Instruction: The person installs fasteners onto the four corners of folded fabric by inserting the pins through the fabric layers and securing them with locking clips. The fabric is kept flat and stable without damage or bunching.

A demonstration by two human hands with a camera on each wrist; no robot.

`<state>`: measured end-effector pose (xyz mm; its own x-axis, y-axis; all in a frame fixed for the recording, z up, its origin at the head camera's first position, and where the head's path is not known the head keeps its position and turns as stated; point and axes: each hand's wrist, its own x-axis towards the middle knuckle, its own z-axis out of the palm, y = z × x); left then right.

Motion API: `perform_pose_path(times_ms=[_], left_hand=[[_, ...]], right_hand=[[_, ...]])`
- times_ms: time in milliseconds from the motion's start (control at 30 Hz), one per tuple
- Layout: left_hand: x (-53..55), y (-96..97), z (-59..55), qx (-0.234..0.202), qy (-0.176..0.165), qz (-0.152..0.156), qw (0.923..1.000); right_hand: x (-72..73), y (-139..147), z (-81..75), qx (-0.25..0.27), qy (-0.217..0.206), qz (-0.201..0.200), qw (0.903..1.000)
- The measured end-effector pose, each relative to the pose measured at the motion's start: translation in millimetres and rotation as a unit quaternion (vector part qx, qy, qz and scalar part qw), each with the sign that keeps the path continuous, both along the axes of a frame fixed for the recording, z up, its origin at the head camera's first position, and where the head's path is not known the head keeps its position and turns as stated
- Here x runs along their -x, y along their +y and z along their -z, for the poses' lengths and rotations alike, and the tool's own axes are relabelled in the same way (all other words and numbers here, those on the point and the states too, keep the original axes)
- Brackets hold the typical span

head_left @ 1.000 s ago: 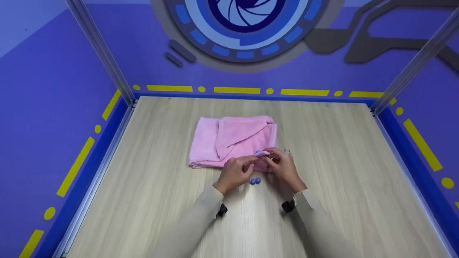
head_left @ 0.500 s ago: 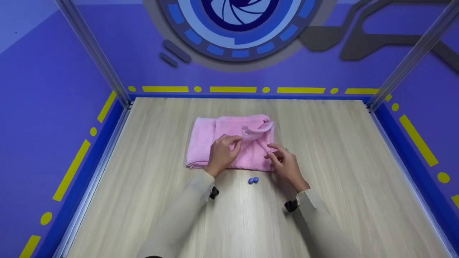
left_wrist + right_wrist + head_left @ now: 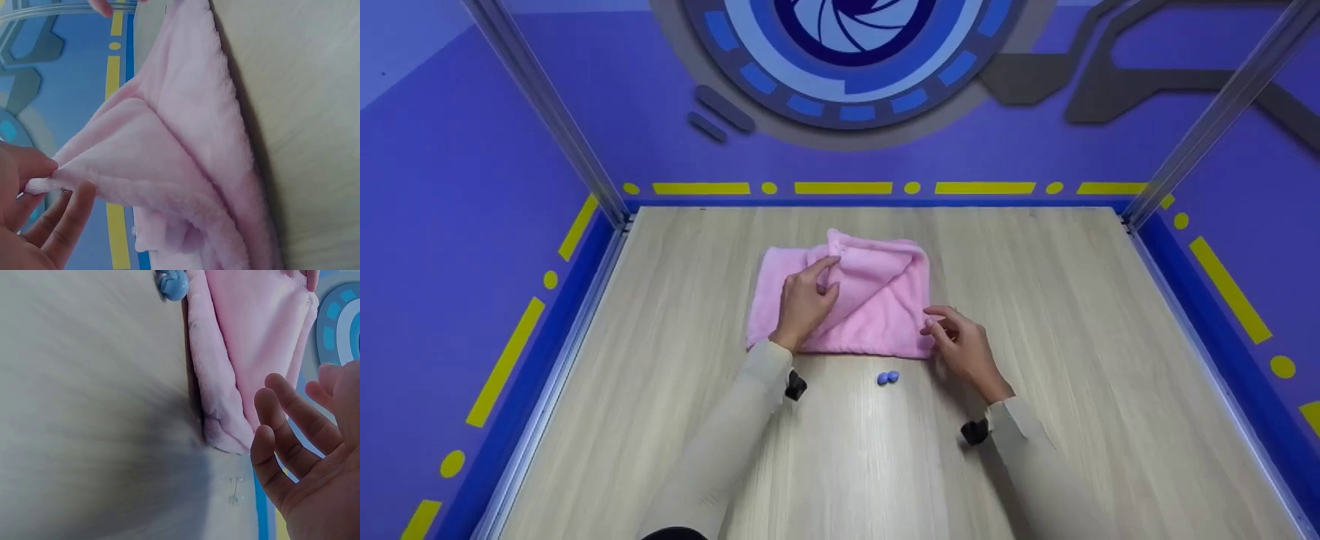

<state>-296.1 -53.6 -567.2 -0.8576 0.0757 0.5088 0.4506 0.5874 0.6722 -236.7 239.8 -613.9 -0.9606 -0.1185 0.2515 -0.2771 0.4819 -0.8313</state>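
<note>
A folded pink towel point(image 3: 892, 322) lies on the table. My left hand point(image 3: 802, 304) pinches one lifted corner of its top layer between thumb and finger, and the left wrist view shows the raised flap point(image 3: 129, 157) stretching from that grip. At the towel's right edge, my right hand point(image 3: 967, 349) hovers with fingers loosely bent and nothing between them. In the right wrist view its fingers point(image 3: 287, 424) stand apart beside the cloth. Two small blue rounded pieces point(image 3: 888, 378) sit side by side on the table, just in front of the towel's front edge.
The wood-patterned table point(image 3: 1057, 300) has a blue-purple back wall point(image 3: 997, 150) and side walls. Metal posts point(image 3: 562, 135) rise at the back corners. Black devices point(image 3: 975, 431) are strapped at both wrists.
My left hand has moved left and toward the back wall, drawing the towel corner over. The right hand has come away from the corner. The blue bit seen there earlier no longer shows.
</note>
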Motion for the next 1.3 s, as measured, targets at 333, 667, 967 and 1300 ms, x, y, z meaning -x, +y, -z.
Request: perform_pose_path(times_ms=[333,667,967,1300], left_hand=[[9.4,-16.3,5.0,0.06,-0.086,-0.003,0.9945],[18.2,-26.9,20.5,0.081,-0.076,0.038,0.9931],[23.8,-37.7,34.4,0.109,-0.092,0.043,0.9888],[25.5,-43.3,42.4,0.117,-0.123,0.068,0.9831]], right_hand=[[-2.0,4,4.0,-0.015,-0.016,0.002,0.9998],[-2.2,8,5.0,-0.017,-0.029,0.011,0.9994],[-3.3,10,6.3,-0.023,-0.034,0.013,0.9991],[-2.7,12,8.3,-0.025,-0.034,0.014,0.999]])
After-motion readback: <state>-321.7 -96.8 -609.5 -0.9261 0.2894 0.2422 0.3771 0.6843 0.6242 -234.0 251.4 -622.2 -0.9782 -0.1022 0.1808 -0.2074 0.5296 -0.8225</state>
